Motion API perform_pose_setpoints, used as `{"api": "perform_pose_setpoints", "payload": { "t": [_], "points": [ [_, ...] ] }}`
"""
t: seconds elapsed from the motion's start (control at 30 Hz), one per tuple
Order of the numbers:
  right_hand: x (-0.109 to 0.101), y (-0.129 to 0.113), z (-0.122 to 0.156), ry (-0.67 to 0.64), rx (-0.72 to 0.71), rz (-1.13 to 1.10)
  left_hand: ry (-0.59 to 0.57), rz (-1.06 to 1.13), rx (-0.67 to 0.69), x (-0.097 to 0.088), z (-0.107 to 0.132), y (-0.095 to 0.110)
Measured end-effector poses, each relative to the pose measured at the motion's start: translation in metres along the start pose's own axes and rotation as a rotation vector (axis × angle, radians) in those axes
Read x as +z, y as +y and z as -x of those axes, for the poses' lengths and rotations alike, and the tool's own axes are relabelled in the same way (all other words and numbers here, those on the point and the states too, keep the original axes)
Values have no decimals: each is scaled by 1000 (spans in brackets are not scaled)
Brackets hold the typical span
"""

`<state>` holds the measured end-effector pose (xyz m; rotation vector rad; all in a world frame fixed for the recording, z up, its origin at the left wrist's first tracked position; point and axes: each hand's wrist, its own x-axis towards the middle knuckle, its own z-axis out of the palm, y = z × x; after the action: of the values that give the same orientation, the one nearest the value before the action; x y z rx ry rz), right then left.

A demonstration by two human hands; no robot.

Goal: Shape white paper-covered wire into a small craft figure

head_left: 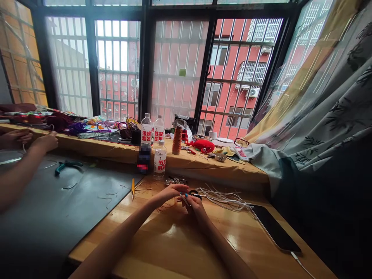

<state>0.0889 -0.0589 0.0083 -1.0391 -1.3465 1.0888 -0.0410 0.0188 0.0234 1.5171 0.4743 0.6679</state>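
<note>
My left hand (pixel 170 192) and my right hand (pixel 194 204) meet above the wooden table (pixel 151 240), fingertips pinched close together. A thin pale strand (pixel 183 199) shows at the fingers of my right hand; what my left fingertips grip is too small to make out. Loops of fine brown thread (pixel 166 206) hang or lie just under my left hand. Right behind my fingers are the black handles of scissors (pixel 195 194). A bundle of white cords (pixel 223 199) spreads to the right of them.
A phone (pixel 276 228) with a white cable lies on the right. Water bottles (pixel 159 159), a thread spool (pixel 176 140) and a red plush toy (pixel 204 145) stand behind. Yellow tweezers (pixel 133 188) lie left. Another person's hands (pixel 43 142) work near teal pliers (pixel 67 166) on a grey mat.
</note>
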Motion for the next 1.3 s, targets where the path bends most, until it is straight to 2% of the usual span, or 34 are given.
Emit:
{"api": "perform_pose_setpoints", "payload": {
  "t": [0.3,0.43,0.57,0.7,0.83,1.1,1.2,1.3],
  "points": [
    [-6,-1,1,104,2,-272,48,-369,167,4,-4,0],
    [-7,-4,1,129,-28,-336,48,-419,198,6,-3,2],
    [-9,-6,1,138,-52,-398,19,-376,209,8,-1,5],
    [-12,-5,-2,148,-66,-447,86,-375,222,9,-1,4],
    [-14,-7,-5,151,-88,-423,150,-506,229,8,-1,2],
    [-16,-17,-6,211,-78,-488,294,-647,325,12,2,13],
    [-17,-8,-10,232,-59,-378,305,-904,405,9,5,13],
    [-20,3,-14,296,-36,-214,196,-1359,528,6,12,10]
  ]
}}
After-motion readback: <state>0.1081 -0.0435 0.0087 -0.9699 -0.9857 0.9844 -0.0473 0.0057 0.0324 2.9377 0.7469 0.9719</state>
